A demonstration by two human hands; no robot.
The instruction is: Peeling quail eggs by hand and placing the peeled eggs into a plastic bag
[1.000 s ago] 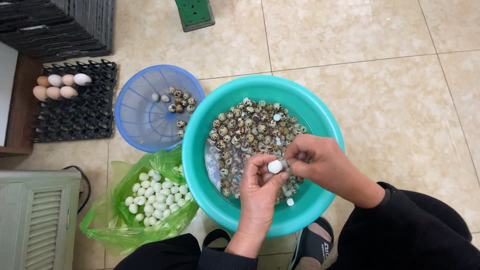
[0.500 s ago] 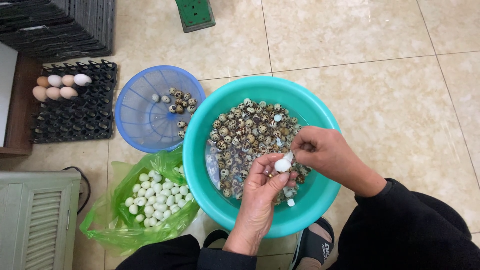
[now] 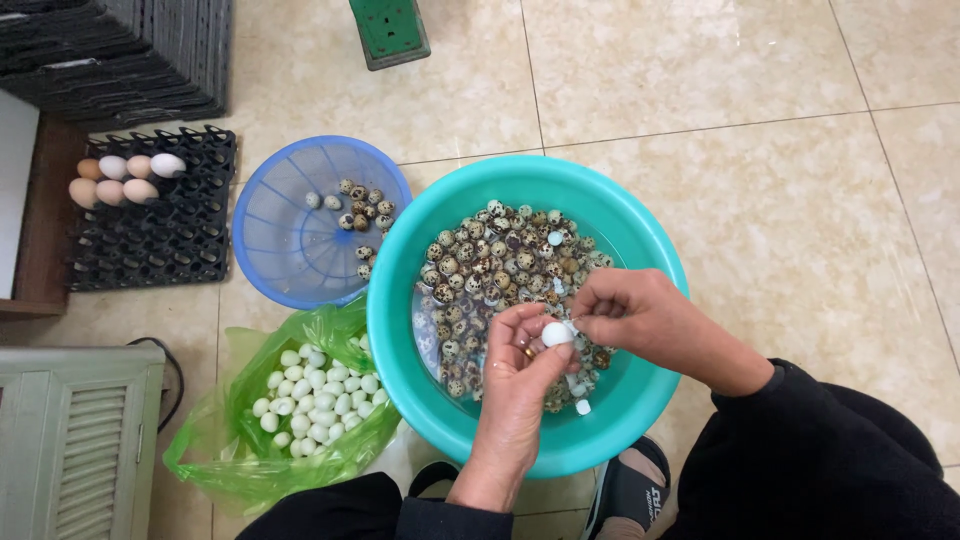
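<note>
Pinched between the fingers of the left hand (image 3: 515, 375) is a small white peeled egg (image 3: 555, 333), picked at by the pressed-together fingertips of the right hand (image 3: 635, 320) (both over the teal basin (image 3: 400, 330) of speckled eggs (image 3: 495, 265) in water). Left of it lie a green bag (image 3: 200, 455) and a blue basket (image 3: 275, 245).

Beige tiled floor (image 3: 700, 70), glossy (dark grout lines). Black stacked trays (image 3: 130, 50) top left. Grey louvred cabinet (image 3: 70, 440) bottom left.

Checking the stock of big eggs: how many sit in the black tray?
5, all in the far left corner of the tray: three in the back row, two in front. None seems hidden.
</note>
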